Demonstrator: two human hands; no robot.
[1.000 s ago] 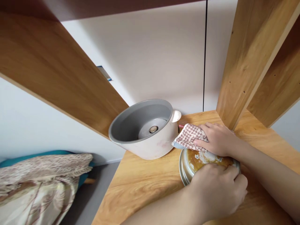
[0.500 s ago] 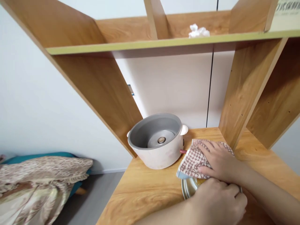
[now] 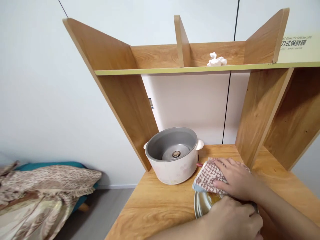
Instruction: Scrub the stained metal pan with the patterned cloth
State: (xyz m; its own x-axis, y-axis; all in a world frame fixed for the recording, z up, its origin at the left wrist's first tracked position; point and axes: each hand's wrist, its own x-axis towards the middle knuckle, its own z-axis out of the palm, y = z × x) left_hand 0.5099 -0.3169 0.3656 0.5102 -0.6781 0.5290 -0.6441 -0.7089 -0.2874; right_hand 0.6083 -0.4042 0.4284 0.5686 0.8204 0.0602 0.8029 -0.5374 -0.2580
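A checked brown-and-white cloth (image 3: pixel 209 176) with a pale blue edge lies draped over the far side of a round, silvery metal pot (image 3: pixel 202 205), brown-stained and partly hidden, at near right on the counter (image 3: pixel 150 208).

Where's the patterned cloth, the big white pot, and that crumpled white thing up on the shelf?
Patterned cloth (image 3: pixel 209 174): head view, on its uncovered left part.
White pot (image 3: pixel 172 172): head view, on its outer front wall.
Crumpled white thing (image 3: pixel 216 61): head view, around its middle.

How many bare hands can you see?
2. The person's right hand rests on the brown-and-white patterned cloth, which covers part of the round silver metal pot. The left hand is over the pot's near side, fingertips mostly hidden. No others show.
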